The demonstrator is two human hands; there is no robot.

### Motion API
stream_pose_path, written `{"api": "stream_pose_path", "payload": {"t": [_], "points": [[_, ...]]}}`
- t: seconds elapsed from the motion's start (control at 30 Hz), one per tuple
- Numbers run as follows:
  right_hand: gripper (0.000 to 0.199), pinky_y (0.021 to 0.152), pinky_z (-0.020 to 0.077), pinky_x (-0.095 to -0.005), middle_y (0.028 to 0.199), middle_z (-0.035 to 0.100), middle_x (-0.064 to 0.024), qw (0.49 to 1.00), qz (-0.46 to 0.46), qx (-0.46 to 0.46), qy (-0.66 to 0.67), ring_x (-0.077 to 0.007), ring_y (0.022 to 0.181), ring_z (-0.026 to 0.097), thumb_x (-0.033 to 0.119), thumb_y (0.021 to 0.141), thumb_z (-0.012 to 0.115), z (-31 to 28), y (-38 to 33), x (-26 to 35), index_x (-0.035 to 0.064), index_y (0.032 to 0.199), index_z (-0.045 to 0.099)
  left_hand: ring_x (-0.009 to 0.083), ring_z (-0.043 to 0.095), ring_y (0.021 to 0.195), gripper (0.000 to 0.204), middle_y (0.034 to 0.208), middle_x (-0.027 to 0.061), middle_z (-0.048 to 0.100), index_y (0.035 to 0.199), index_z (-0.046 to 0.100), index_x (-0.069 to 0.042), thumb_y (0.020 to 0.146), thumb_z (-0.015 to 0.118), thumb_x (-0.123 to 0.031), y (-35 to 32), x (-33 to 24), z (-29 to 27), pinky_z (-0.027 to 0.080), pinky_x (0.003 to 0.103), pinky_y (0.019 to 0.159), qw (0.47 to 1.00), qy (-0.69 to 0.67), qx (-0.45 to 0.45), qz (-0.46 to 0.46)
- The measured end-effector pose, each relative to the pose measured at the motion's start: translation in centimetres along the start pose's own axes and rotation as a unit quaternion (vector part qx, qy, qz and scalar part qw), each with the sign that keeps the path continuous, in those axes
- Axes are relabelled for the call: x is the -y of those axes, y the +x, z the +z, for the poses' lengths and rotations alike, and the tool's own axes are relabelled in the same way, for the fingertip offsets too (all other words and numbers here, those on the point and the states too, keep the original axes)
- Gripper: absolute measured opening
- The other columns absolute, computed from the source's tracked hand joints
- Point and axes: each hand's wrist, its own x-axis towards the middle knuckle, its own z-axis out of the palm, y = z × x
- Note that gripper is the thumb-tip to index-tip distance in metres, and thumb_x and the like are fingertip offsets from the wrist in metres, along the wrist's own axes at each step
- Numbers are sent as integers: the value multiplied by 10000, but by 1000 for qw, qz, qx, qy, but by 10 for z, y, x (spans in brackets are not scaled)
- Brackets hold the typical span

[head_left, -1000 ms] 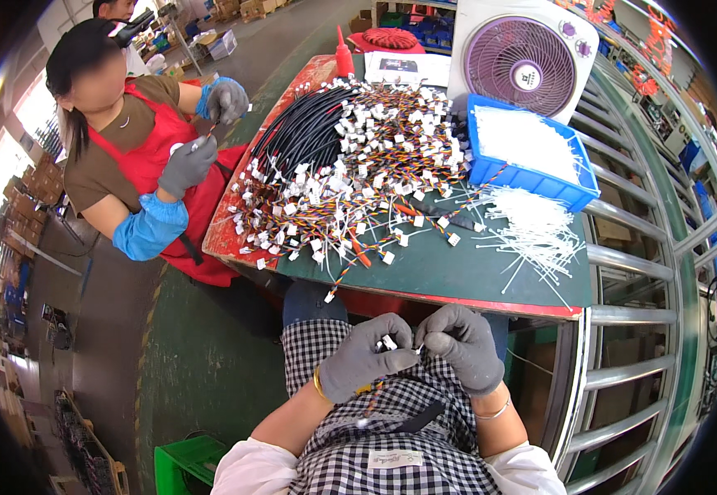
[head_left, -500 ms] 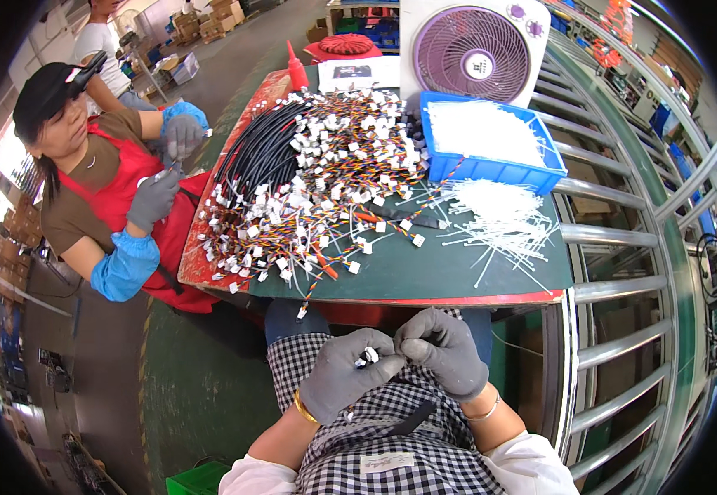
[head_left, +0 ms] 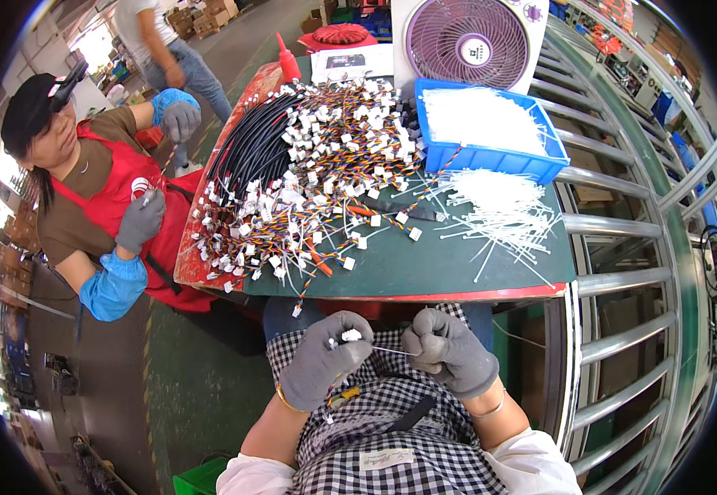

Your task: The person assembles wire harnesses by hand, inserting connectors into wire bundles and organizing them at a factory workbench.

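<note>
In front of my checked apron, my left hand (head_left: 319, 367) is closed around a wire harness with white connectors (head_left: 351, 335) at the fingertips. Its twisted coloured wires (head_left: 330, 396) hang below the palm. A thin white cable tie (head_left: 393, 351) stretches between my hands, its far end pinched in my right hand (head_left: 459, 356). Whether the tie loops round the wires is hidden by my left fingers. On the table (head_left: 424, 272) lie a heap of similar harnesses (head_left: 350, 140), a bundle of black cables (head_left: 251, 148) and a loose pile of white cable ties (head_left: 499, 202).
A blue bin (head_left: 490, 165) of cable ties stands at the table's right, before a purple-and-white fan (head_left: 466, 49). A red bottle (head_left: 287, 62) stands far left. Roller conveyor (head_left: 622, 280) runs along the right. A co-worker in a red apron (head_left: 111, 177) handles wires at left.
My hands have drawn apart, and the cable tie now shows taut between them. The co-worker's hands have also separated, with a wire between them. The person behind has stepped nearer.
</note>
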Motion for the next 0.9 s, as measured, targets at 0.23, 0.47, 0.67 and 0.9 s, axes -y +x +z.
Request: {"api": "stream_pose_path", "payload": {"t": [0.23,0.47,0.67,0.9], "points": [[373,483,222,-221,666,430,14,991,28,131,8,-68,588,352,360,920,713,-8,3,-17,61,836,507,41,388,498,196,670,-9,501,1034,575,-11,900,554,-153,6,8,-5,321,209,446,995,-95,6,27],[337,487,271,-200,772,531,-13,985,54,165,-12,-38,581,374,352,928,709,2,11,-26,51,907,558,115,575,563,225,720,28,634,1011,660,-24,841,713,-161,20,2,-4,467,270,533,924,248,-65,284],[234,659,467,-223,964,625,-28,961,-17,97,-259,-66,760,531,256,961,674,-8,38,1,37,1023,617,216,641,600,339,741,18,651,1050,686,-167,750,805,-272,38,-55,-18,476,341,512,628,626,-143,439],[353,783,510,-266,1015,674,-47,823,-201,-164,-505,-110,909,613,270,960,639,-50,112,65,3,1191,635,198,650,626,224,882,-14,671,1058,685,-181,840,695,-229,87,-75,-54,493,340,533,517,722,-84,452]]}}
